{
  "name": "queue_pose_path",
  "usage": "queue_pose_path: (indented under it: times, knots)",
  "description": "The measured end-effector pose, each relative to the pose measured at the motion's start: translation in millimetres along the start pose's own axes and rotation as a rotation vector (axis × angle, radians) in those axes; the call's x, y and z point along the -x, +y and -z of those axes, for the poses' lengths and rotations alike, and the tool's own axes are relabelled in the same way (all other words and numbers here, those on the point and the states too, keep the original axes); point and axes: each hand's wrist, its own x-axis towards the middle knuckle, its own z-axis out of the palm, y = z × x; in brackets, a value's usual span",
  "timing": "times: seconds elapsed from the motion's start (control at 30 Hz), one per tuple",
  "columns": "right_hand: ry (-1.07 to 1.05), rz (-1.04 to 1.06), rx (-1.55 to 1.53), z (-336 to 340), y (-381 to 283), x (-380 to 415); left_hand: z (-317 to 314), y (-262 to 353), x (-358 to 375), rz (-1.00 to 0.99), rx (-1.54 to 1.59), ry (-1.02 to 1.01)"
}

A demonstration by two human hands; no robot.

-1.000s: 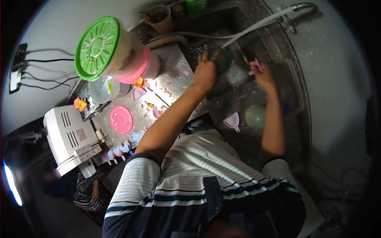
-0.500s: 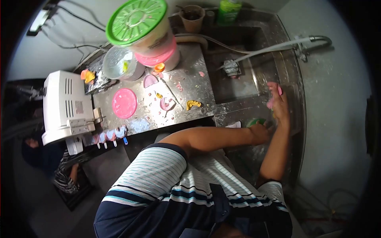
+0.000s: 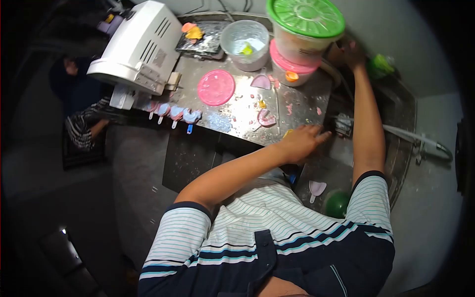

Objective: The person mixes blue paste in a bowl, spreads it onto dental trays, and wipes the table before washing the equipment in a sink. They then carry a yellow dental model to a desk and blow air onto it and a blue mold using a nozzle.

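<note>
My left hand [image 3: 303, 142] is over the front edge of the metal counter [image 3: 198, 79], palm down, with its fingers stretched out and nothing visible in them. A bit of yellow material [image 3: 288, 132] shows beside it, partly covered. My right hand [image 3: 352, 53] reaches to the far back corner, beside a brown cup [image 3: 337, 55] and behind the green-lidded tub [image 3: 307, 20]. Its fingers are blurred and partly hidden, so I cannot make out what they hold. A lilac dental impression tray [image 3: 316, 190] and a green bowl [image 3: 337, 204] lie near my body.
A white machine [image 3: 143, 49] stands at the left, with several filled impression trays [image 3: 176, 113] along the counter edge. A clear bucket [image 3: 245, 49], pink lid [image 3: 216, 87] and pink tray [image 3: 266, 118] are on the counter. A faucet [image 3: 420, 141] extends over the sink. Another person [image 3: 81, 104] sits at left.
My right hand has moved from over the sink to the back corner. The left hand has left the green bowl for the counter edge. The view has shifted left.
</note>
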Motion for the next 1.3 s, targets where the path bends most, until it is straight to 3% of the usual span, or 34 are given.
queue_pose_path:
  times: [0.07, 0.13, 0.2, 0.23, 0.3, 0.33, 0.37, 0.4, 0.43, 0.47, 0.5, 0.57, 0.63, 0.83, 0.93, 0.97, 1.03, 1.13, 1.2, 1.23, 1.3]
  knots:
    - [0.073, 0.079, 0.052, -11, 3, -9, 19, -19, 18, 0.128, 0.101, 0.097]
    - [-0.279, 0.087, -0.006, 16, -9, -1, 31, -36, 38, 0.327, 0.200, 0.288]
    - [-0.171, 0.060, -0.098, 58, -41, 35, 38, -69, 60, 0.517, 0.161, 0.492]
    - [-0.061, 0.067, -0.261, 62, -9, 43, 38, -92, 73, 0.620, 0.141, 0.591]
    - [-0.044, -0.071, -0.137, 127, -47, 107, 49, -153, 100, 0.780, -0.091, 0.654]
    - [-0.092, -0.099, -0.203, 149, -30, 130, 60, -177, 106, 0.958, -0.211, 0.561]
    - [-0.140, -0.306, -0.136, 177, -34, 156, 69, -193, 109, 1.131, -0.331, 0.462]
    - [-0.282, -0.542, -0.014, 199, -7, 171, 78, -199, 109, 1.128, -0.332, 0.470]
    - [-0.269, -0.722, 0.077, 214, 30, 192, 91, -203, 106, 1.253, -0.300, 0.287]
    - [-0.218, -0.641, 0.091, 226, 123, 210, 99, -204, 103, 1.371, -0.266, 0.097]
    - [-0.168, -0.560, 0.109, 238, 215, 228, 100, -206, 103, 1.368, -0.272, 0.104]
    - [0.063, -0.706, 0.793, 252, 125, 237, 102, -214, 105, 1.365, -0.230, -0.075]
    - [0.070, -0.627, 0.780, 251, 167, 244, 104, -207, 104, 1.351, -0.314, -0.054]
    - [0.129, -0.522, 0.927, 228, 166, 234, 116, -204, 108, 1.368, -0.255, 0.016]
    - [0.150, -0.560, 0.855, 239, 166, 239, 122, -195, 115, 1.327, -0.387, 0.447]
    - [0.186, -0.486, 0.912, 241, 168, 244, 130, -188, 110, 1.318, -0.386, 0.438]
    - [0.210, -0.410, 0.985, 249, 171, 256, 151, -162, 94, 0.940, -0.477, 0.750]
    - [0.216, -0.296, 0.944, 260, 169, 262, 187, -151, 48, 0.802, -0.556, 0.674]
    - [0.431, -0.098, 0.940, 269, 159, 264, 191, -170, 19, 0.802, -0.552, 0.578]
    - [0.435, -0.100, 0.942, 276, 155, 263, 192, -177, 5, 0.803, -0.546, 0.476]
    - [0.647, -0.159, 0.991, 291, 147, 262, 186, -191, -15, 0.817, -0.572, 0.390]
